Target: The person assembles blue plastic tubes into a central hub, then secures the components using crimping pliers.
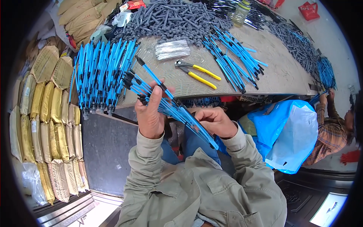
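Note:
My left hand point(152, 111) is closed around a slanting bundle of thin blue tubes point(181, 115) with black fittings, its thumb pointing up along them. One tube stands apart above the others at the upper end. Farther down the bundle, my right hand point(217, 122) has its thumb and fingers pinched at the tubes; the fingertips are partly hidden. Beyond my hands on the table point(151, 72) lie pliers point(198, 74) with yellow handles and a flat pack of thin silvery strips point(172, 50).
Blue tubes are heaped at the left point(104, 75) and right point(234, 60) of the table. Grey plastic stakes point(174, 20) pile up behind, near a clear bottle point(241, 13). Stacked packages point(47, 102) stand left. A blue bag point(281, 130) sits right, beside another person point(329, 140).

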A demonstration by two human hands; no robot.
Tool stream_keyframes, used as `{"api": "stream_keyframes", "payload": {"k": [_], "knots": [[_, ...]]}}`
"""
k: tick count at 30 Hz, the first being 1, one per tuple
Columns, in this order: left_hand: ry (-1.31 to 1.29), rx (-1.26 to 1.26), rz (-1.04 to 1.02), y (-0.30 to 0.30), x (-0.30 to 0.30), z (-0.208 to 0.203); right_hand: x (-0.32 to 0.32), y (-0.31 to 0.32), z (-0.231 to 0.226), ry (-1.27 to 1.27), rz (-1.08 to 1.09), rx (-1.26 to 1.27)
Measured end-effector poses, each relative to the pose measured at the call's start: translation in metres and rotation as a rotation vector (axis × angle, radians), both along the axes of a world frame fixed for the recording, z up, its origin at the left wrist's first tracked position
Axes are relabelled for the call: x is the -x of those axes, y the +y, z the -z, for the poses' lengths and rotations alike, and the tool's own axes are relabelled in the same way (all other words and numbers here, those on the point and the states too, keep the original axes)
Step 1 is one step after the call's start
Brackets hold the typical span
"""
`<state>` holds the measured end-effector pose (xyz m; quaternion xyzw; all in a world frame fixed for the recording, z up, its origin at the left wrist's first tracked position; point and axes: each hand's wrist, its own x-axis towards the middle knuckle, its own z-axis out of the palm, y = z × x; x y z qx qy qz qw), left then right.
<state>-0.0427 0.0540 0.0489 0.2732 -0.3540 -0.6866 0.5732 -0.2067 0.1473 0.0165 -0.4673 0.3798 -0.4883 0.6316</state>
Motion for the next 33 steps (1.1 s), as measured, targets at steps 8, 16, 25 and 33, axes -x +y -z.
{"api": "stream_keyframes", "payload": {"k": [8,16,25,33], "knots": [[0.098,0.068,0.130,-0.015,-0.037,0.028,0.085,-0.061,0.006,1.191,0.859,0.491],[0.127,-0.022,0.278,0.011,-0.034,0.007,0.163,-0.096,0.020,1.907,0.885,0.248],[-0.084,-0.114,0.446,0.015,-0.001,0.043,0.121,-0.033,-0.009,1.209,1.286,0.490],[-0.095,-0.104,0.426,0.006,0.020,0.046,0.082,0.011,-0.003,0.373,1.422,0.535]]}}
